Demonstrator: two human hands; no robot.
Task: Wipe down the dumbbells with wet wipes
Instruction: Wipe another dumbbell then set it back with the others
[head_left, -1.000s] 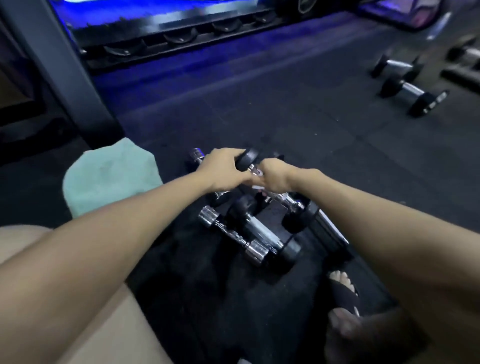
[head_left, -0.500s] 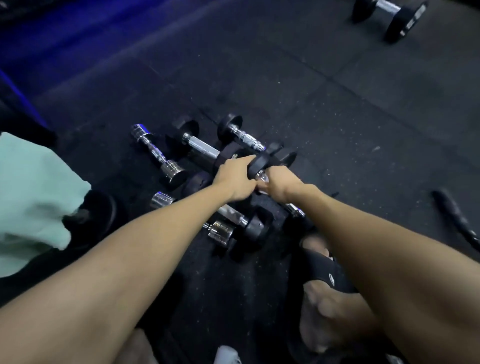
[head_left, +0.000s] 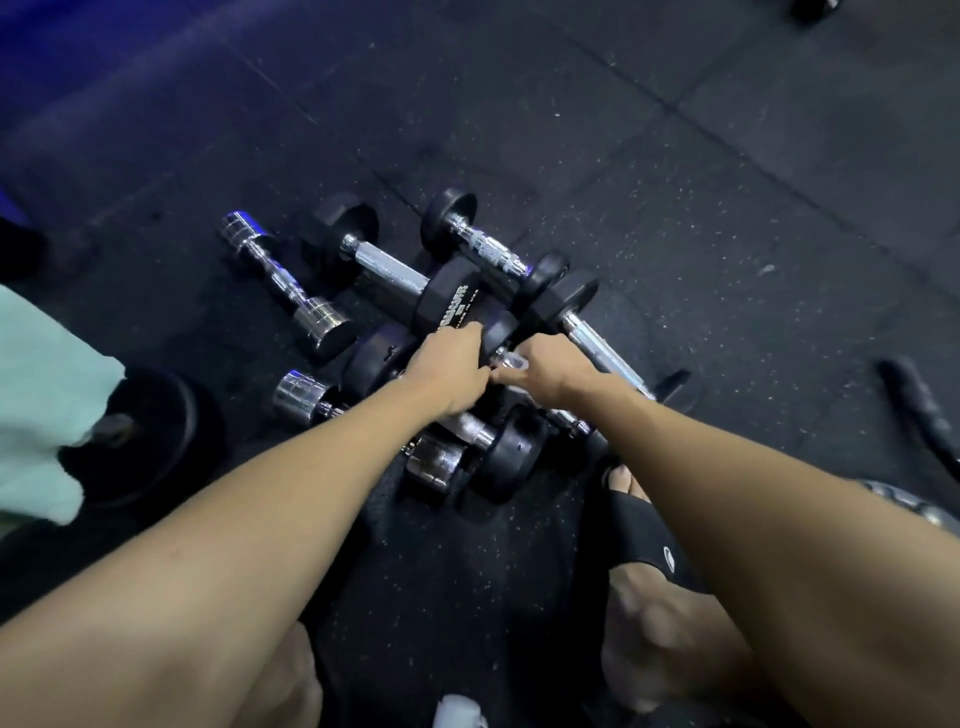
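Crowding both hands (head_left: 498, 371), dumbbells (head_left: 395, 275) pile tightly; wipe (head_left: 511, 361) seemingly pinched.

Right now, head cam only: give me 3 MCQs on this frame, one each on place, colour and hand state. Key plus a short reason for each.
1. Where does the pale green cloth lie?
A. at the left edge, partly on a black weight plate
B. draped over the dumbbell pile
C. by the right foot

2. What colour are the ends of the small dumbbell at the left of the pile?
A. black rubber
B. shiny chrome
C. red

3. What is the left hand doing?
A. lying flat on the floor
B. hanging idle in the air
C. gripping a black dumbbell end in the pile, close to the right hand

Key: 1 A, the cloth overlaps the plate at the frame's left. 2 B, both ends gleam silver. 3 C, its fingers curl over the black head.
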